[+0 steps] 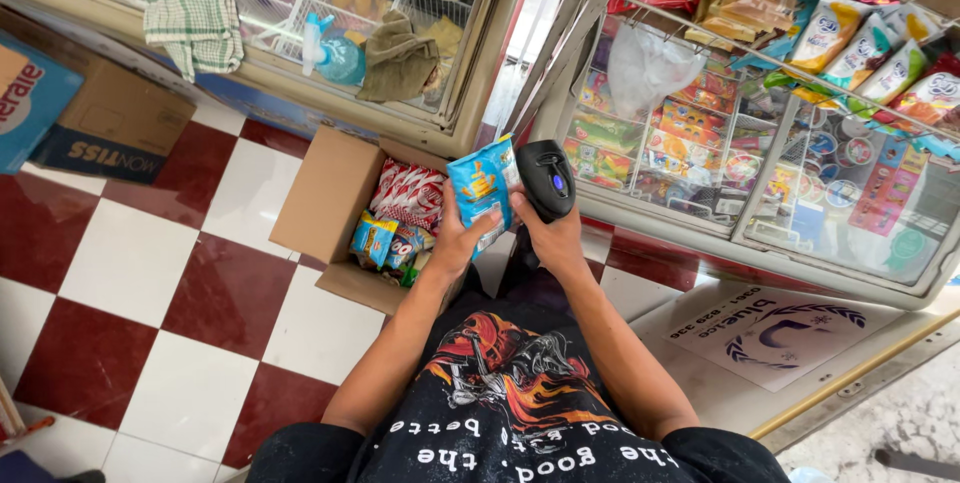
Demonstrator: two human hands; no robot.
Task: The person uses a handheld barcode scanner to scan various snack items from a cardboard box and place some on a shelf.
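Gripping a blue snack bag (481, 188), the left hand (458, 239) is raising it over the open box (330, 205) while the right hand (553, 233) is clasping a black scanner (547, 177) just beside it. Scanning looks underway; next, the bag's code needs facing the scanner.

— How many hands do we count? 
— Two: left hand (458, 241) and right hand (553, 235). 
— Blue snack bags held up? 
— One blue snack bag (482, 188), beside one black scanner (546, 178). 
— Boxes on the floor? 
— One open cardboard box (322, 198) near us, two closed boxes (120, 118) far left. 
— Cloths? 
— We see two: a checked towel (188, 3) and an olive rag (398, 58), plus one spray bottle (313, 43).
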